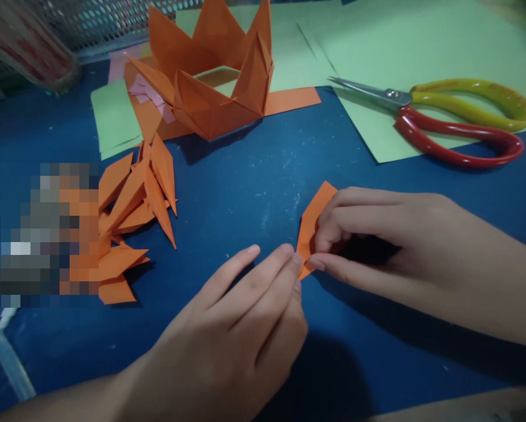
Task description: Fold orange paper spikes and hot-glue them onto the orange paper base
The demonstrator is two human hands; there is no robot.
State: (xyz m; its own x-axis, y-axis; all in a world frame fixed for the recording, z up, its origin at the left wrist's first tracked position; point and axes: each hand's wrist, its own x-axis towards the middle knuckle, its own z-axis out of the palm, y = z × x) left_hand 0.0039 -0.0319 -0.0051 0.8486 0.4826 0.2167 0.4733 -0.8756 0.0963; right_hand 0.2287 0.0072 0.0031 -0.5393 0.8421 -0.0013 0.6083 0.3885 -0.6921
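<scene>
A small folded piece of orange paper (310,229) lies between my hands, low over the blue table. My right hand (377,234) pinches it from the right, thumb at its lower edge and bent fingers on its upper part. From the left, my left hand (256,310) meets its lower left edge with the fingertips close together; one outer finger stands apart, and the thumb is mostly hidden. Several pointed folded orange paper pieces (133,202) lie in a pile to the left. Behind stands an orange paper ring with pointed petals (221,114).
Scissors (403,99) with one yellow and one red handle lie on green paper sheets (377,47) at the right. A metal mesh basket (108,23) and a clear container (29,41) stand at the back left. A blurred patch (43,240) covers something at left.
</scene>
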